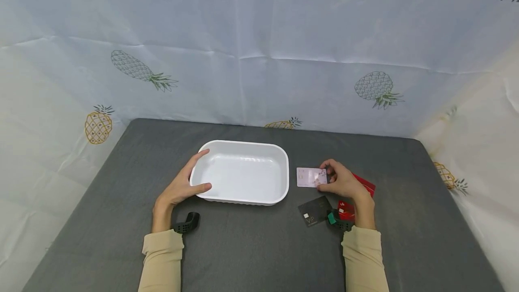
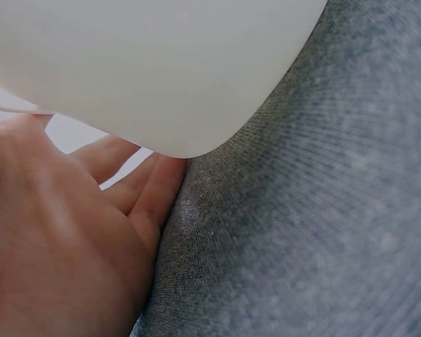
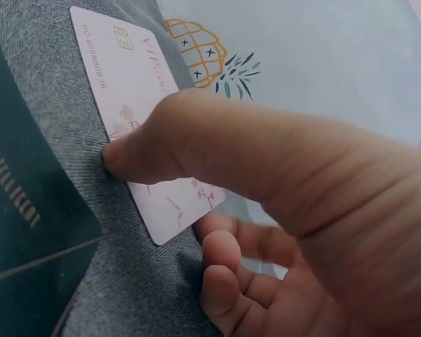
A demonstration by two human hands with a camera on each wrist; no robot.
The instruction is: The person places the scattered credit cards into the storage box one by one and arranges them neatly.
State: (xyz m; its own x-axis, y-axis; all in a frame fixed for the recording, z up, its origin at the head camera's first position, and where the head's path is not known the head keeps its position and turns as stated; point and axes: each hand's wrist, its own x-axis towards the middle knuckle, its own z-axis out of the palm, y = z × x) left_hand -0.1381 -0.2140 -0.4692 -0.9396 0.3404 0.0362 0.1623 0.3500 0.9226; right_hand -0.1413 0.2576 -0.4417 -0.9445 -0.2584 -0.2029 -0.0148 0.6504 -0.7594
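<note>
At its left end, the white rectangular dish (image 1: 243, 172) is held by my left hand (image 1: 178, 188), with thumb and fingers over the rim. In the left wrist view, fingers reach beneath the edge of the dish (image 2: 154, 84), close to the table. My right hand (image 1: 346, 184) pinches a pink VIP card (image 1: 306, 177) at its right part, thumb on the near long edge. The right wrist view shows the chip and flower print on this card (image 3: 116, 70); the other fingers curl beyond it.
Toward the front lies a dark VIP card (image 1: 314, 212), beside a red card (image 1: 346, 210) partly under the right wrist. Another red card (image 1: 368, 185) shows behind the right hand. The grey table (image 1: 259, 256) meets a pineapple-print curtain (image 1: 243, 89) at the back.
</note>
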